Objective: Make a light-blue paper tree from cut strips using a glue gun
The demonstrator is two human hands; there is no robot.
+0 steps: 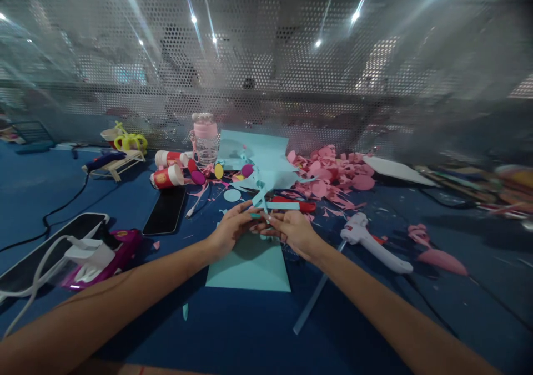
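Left hand (230,229), right hand (296,232) — both bare, slender.

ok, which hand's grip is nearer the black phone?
Left. The left-hand grip is to the right of the black phone; the right-hand grip is farther right, on the far side of the left one.

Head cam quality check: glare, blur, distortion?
Head view: streaky flares off the bright lights across the perforated panel; head view: far-right items smeared, top-right corner dark; head view: forearms look wide-angle stretched; head view: left hand, right hand and pale blue paper strips readable, though fine detail is soft.
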